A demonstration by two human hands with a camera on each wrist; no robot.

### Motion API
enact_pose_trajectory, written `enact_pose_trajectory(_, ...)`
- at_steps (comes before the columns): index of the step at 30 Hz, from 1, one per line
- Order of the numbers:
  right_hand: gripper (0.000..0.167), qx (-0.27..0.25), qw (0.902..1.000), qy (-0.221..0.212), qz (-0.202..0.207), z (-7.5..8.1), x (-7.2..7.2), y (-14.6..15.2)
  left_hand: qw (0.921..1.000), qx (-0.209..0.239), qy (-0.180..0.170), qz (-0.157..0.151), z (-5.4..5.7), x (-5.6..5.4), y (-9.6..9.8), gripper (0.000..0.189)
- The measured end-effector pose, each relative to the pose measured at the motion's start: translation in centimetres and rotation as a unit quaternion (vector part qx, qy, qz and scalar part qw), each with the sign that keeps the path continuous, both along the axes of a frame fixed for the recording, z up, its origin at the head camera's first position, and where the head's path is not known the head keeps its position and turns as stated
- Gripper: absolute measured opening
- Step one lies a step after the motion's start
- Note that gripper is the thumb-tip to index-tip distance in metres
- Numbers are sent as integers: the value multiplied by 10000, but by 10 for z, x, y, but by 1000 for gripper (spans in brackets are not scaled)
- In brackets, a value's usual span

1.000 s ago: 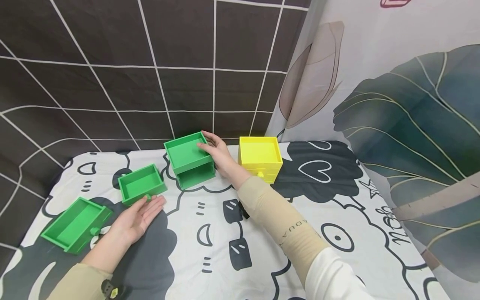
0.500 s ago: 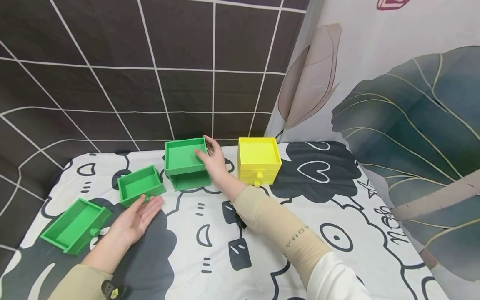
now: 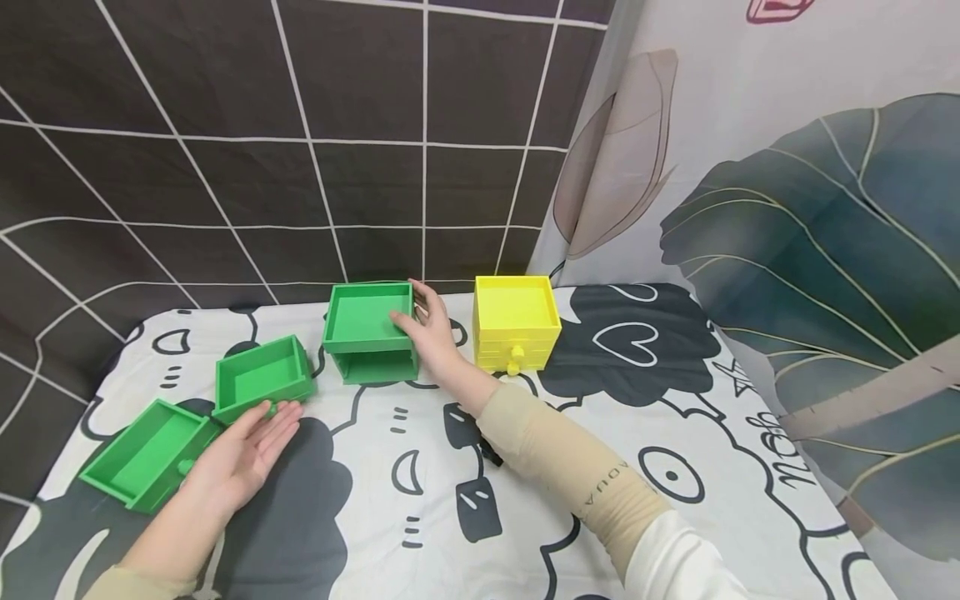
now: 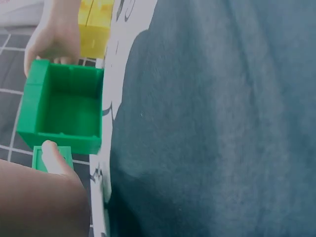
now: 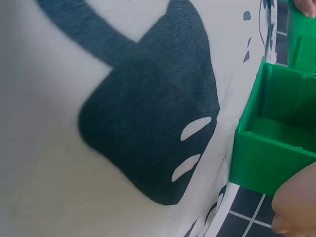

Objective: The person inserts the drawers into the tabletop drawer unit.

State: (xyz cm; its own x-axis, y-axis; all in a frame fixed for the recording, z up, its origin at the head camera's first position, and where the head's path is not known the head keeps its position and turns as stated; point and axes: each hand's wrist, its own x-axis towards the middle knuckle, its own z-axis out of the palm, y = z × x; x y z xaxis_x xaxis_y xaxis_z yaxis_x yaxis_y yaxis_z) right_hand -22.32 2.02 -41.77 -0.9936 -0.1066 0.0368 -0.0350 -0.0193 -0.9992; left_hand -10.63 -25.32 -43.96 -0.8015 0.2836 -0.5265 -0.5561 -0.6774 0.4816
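A green drawer cabinet (image 3: 371, 321) stands upright near the wall, its front opening facing me with no drawer inside. My right hand (image 3: 437, 337) grips the cabinet's right side, thumb over the top rim. To the left, a small green drawer (image 3: 262, 372) lies with its open side up. My left hand (image 3: 243, 458) pinches that drawer's knob between thumb and fingers, palm turned up. The left wrist view looks into the hollow cabinet (image 4: 74, 111); in the right wrist view the cabinet (image 5: 269, 163) fills the right edge.
A second green drawer (image 3: 150, 454) with a round knob lies at the far left, beside my left hand. Right of the cabinet stands a yellow drawer cabinet (image 3: 517, 321) with knobs on its front. A dark gridded cloth (image 3: 360, 183) hangs behind the patterned cloth surface (image 3: 600, 500).
My left hand has moved the small drawer left, close to the other drawer. My right hand has turned the green cabinet so its opening faces me squarely and set it level.
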Motion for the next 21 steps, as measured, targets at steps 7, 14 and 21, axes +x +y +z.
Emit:
enact_pose_trajectory(7,67,-287,9994,20,169,-3,0,5,9991,-98,384,-128,4,17,-1,34)
enact_pose_trajectory(14,67,-573,9979,-64,280,-9,-2,9,9974,-14,711,-143,1,32,-4,35)
enact_pose_trajectory(21,65,-557,9979,28,339,-16,-4,10,9927,-187,1167,-235,-4,44,-7,39)
